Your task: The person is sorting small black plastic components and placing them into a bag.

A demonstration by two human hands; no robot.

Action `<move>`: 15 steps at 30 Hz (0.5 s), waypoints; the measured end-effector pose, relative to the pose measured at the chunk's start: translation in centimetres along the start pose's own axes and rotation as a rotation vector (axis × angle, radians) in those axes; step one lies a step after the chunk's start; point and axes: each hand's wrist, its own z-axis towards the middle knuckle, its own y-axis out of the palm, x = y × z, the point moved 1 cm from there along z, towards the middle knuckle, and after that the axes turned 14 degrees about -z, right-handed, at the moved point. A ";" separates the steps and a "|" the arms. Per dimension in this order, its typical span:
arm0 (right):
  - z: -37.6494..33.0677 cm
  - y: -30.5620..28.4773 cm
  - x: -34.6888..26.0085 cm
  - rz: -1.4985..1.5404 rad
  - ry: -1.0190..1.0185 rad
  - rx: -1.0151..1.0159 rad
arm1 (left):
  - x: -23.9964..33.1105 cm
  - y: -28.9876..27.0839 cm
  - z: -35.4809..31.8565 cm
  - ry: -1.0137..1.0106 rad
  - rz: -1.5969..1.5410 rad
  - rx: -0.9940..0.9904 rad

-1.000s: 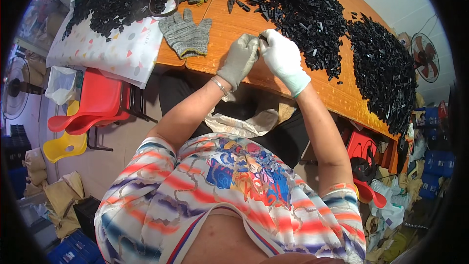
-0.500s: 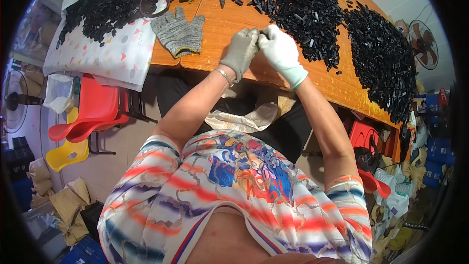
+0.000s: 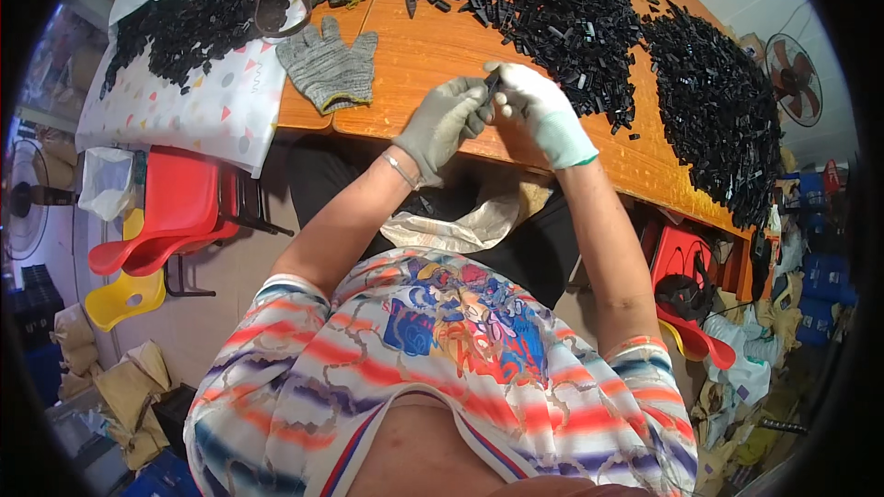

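My left hand [image 3: 446, 121], in a grey work glove, is closed in a pinch on a small black plastic piece [image 3: 493, 86]. My right hand [image 3: 541, 112], gloved in white with a pale green cuff, has its fingers curled round the other side of that same piece. Both hands hover above the front edge of the wooden table [image 3: 405, 64]. Most of the piece is hidden by the fingers. Beyond my right hand lies a big heap of black plastic pieces [image 3: 552, 9]. An open pale sack [image 3: 470, 224] sits below the table edge, between my legs.
Another heap of black pieces [image 3: 714, 110] covers the table's right end. Small black parts [image 3: 189, 32] lie on a patterned white sheet [image 3: 216, 110] at left, beside a loose grey glove [image 3: 329, 64]. Red chairs [image 3: 180, 207] stand at left; a fan [image 3: 794, 81] is far right.
My hands have tilted and opened out a little from each other. The black piece between the fingertips shows more than before. My right glove has turned so its curled fingers are visible.
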 end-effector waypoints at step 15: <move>4.8 -4.6 0.7 -1.378 -0.341 0.631 | -1.5 -5.1 -10.7 0.327 1.229 -0.021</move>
